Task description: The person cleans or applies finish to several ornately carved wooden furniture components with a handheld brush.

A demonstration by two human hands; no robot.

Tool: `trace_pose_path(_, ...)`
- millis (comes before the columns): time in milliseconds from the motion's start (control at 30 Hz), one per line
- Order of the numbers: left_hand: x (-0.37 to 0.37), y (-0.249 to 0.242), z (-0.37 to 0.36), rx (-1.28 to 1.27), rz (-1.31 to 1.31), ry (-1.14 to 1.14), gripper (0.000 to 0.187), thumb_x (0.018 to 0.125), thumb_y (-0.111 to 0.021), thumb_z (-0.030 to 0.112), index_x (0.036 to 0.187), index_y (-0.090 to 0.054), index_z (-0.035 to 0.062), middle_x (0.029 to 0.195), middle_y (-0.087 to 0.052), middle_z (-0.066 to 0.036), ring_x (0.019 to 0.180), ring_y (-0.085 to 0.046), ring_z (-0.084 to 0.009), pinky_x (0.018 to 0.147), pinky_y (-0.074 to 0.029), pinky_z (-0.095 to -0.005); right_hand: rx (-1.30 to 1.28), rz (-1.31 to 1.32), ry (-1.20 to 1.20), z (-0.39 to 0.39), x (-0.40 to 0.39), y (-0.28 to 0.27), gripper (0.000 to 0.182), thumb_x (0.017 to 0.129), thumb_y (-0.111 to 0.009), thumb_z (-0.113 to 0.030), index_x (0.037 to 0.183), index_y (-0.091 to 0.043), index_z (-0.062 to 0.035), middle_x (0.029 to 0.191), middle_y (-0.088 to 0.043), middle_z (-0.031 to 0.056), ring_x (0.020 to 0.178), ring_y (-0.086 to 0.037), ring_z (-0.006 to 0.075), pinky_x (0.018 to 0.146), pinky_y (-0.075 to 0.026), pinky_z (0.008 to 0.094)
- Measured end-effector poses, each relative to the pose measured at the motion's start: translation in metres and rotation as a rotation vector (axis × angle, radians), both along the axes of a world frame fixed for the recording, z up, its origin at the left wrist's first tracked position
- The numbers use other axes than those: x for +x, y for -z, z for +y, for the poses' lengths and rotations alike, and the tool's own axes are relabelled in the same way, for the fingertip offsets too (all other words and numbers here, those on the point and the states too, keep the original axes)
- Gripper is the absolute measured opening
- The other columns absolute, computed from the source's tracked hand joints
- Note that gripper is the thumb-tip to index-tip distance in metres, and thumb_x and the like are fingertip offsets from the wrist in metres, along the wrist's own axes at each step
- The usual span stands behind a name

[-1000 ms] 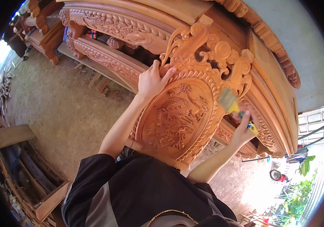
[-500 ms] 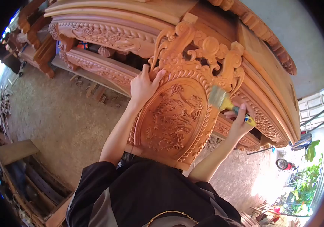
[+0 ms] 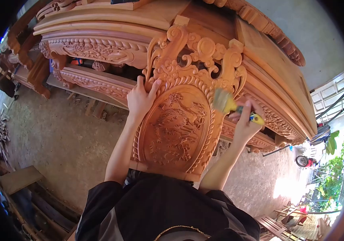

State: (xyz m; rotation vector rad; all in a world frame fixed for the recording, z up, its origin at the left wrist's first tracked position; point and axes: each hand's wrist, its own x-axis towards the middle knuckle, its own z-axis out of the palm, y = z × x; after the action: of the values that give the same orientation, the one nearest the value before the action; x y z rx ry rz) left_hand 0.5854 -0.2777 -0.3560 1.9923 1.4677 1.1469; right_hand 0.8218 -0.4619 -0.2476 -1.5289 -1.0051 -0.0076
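A carved wooden chair back (image 3: 175, 128) leans toward me, its oval panel showing a relief of plants and framed by a rope-like border. My left hand (image 3: 140, 100) grips its left edge, thumb on the front face and fingers at the rim. In my right hand (image 3: 247, 120) is a paintbrush (image 3: 225, 102) with a yellow ferrule and a yellow-and-blue handle. Its pale bristles point up and left, right at the border on the panel's right side. Scrolled openwork (image 3: 204, 50) crowns the piece above both hands.
Behind the chair back stands a large carved wooden cabinet or table (image 3: 99, 48) with moulded edges. Wood scraps (image 3: 95, 109) lie on the concrete floor (image 3: 71, 140). Timber pieces (image 3: 23, 178) sit lower left. A motorbike (image 3: 304, 161) and plants (image 3: 332, 170) are at the right.
The whole view has shifted, so the chair back and both hands appear a little further left. My left hand keeps its hold, and the brush stays beside the right border.
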Motion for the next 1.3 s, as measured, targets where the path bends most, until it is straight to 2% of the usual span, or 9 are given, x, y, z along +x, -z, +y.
trace_pose_path(67, 0.001, 0.0, 0.0, 0.019, -0.015, -0.013, 0.057, 0.093, -0.059, 0.06, 0.092, -0.05, 0.0036, 0.058, -0.062, -0.018, 0.066, -0.066, -0.0445, 0.06, -0.05, -0.0512, 0.343, -0.226, 0.133, 0.011, 0.004, 0.011, 0.017, 0.101, -0.059, -0.009, 0.111, -0.063, 0.0037, 0.096, -0.072, 0.0126, 0.063, -0.069, 0.0136, 0.047, -0.053, 0.0231)
trace_pose_path(333, 0.001, -0.001, -0.001, 0.036, -0.005, -0.005, 0.057, 0.093, -0.06, 0.059, 0.092, -0.047, 0.0037, 0.066, -0.064, -0.025, 0.065, -0.066, -0.045, 0.057, -0.051, -0.0514, 0.378, -0.146, 0.117, -0.001, 0.0, 0.001, 0.012, 0.1, -0.061, -0.009, 0.1, -0.063, 0.0033, 0.084, -0.073, 0.0097, 0.054, -0.064, 0.0112, 0.048, -0.051, 0.0219)
trace_pose_path(467, 0.001, -0.002, -0.001, 0.038, 0.001, -0.019, 0.057, 0.093, -0.06, 0.059, 0.092, -0.048, 0.0035, 0.065, -0.064, -0.024, 0.065, -0.066, -0.0449, 0.056, -0.05, -0.0512, -0.114, -0.033, 0.166, -0.023, -0.002, -0.005, 0.01, 0.099, -0.061, -0.005, 0.094, -0.063, 0.0032, 0.095, -0.071, 0.0109, 0.059, -0.065, 0.0132, 0.054, -0.052, 0.0228)
trace_pose_path(567, 0.0, -0.004, -0.002, -0.011, -0.046, 0.024, 0.057, 0.093, -0.06, 0.059, 0.092, -0.048, 0.0033, 0.065, -0.064, -0.024, 0.065, -0.066, -0.0449, 0.056, -0.051, -0.0514, 0.299, -0.748, 0.239, -0.006, 0.014, 0.006, 0.008, 0.096, -0.065, -0.006, 0.094, -0.066, 0.0022, 0.08, -0.068, 0.0063, 0.051, -0.06, 0.011, 0.047, -0.047, 0.0224)
trace_pose_path(667, 0.001, -0.003, -0.002, 0.034, -0.003, -0.01, 0.057, 0.093, -0.06, 0.059, 0.093, -0.048, 0.0031, 0.065, -0.064, -0.024, 0.065, -0.066, -0.0448, 0.057, -0.051, -0.0511, -0.123, -0.363, 0.245, -0.035, 0.009, 0.006, 0.007, 0.097, -0.063, -0.004, 0.097, -0.067, 0.0016, 0.083, -0.068, 0.0081, 0.057, -0.064, 0.0135, 0.052, -0.051, 0.0236)
trace_pose_path(800, 0.002, -0.006, -0.002, 0.016, 0.004, -0.018, 0.058, 0.093, -0.06, 0.059, 0.093, -0.048, 0.0028, 0.066, -0.064, -0.024, 0.065, -0.066, -0.0449, 0.057, -0.051, -0.0511, 0.272, -0.27, 0.163, -0.024, 0.002, 0.0, 0.012, 0.099, -0.061, -0.008, 0.095, -0.067, 0.0011, 0.078, -0.069, 0.0065, 0.05, -0.061, 0.0118, 0.047, -0.047, 0.0252)
trace_pose_path(967, 0.001, -0.003, -0.001, -0.034, -0.035, -0.01, 0.059, 0.093, -0.057, 0.063, 0.094, -0.049, 0.0046, 0.063, -0.063, -0.019, 0.069, -0.066, -0.0441, 0.063, -0.051, -0.0508, -0.118, 0.069, 0.278, -0.031, -0.002, -0.008, 0.017, 0.102, -0.059, -0.01, 0.094, -0.063, 0.0044, 0.081, -0.071, 0.0105, 0.057, -0.065, 0.0112, 0.05, -0.049, 0.0224)
trace_pose_path(1100, 0.0, -0.003, -0.001, -0.058, 0.002, -0.013, 0.057, 0.093, -0.057, 0.063, 0.095, -0.049, 0.0058, 0.059, -0.063, -0.015, 0.067, -0.068, -0.0405, 0.063, -0.053, -0.0487, 0.376, -0.284, 0.248, -0.004, 0.005, 0.009, 0.02, 0.102, -0.059, -0.014, 0.095, -0.063, 0.0048, 0.082, -0.071, 0.0105, 0.052, -0.062, 0.0108, 0.048, -0.048, 0.0211)
trace_pose_path(1300, 0.0, 0.0, 0.0, -0.057, 0.033, -0.021, 0.057, 0.093, -0.057, 0.063, 0.096, -0.05, 0.0066, 0.06, -0.064, -0.014, 0.067, -0.068, -0.0403, 0.064, -0.053, -0.0485, 0.163, -0.233, 0.236, -0.003, 0.015, -0.016, 0.02, 0.101, -0.06, -0.013, 0.092, -0.065, 0.0044, 0.08, -0.07, 0.0094, 0.055, -0.064, 0.012, 0.047, -0.048, 0.0216)
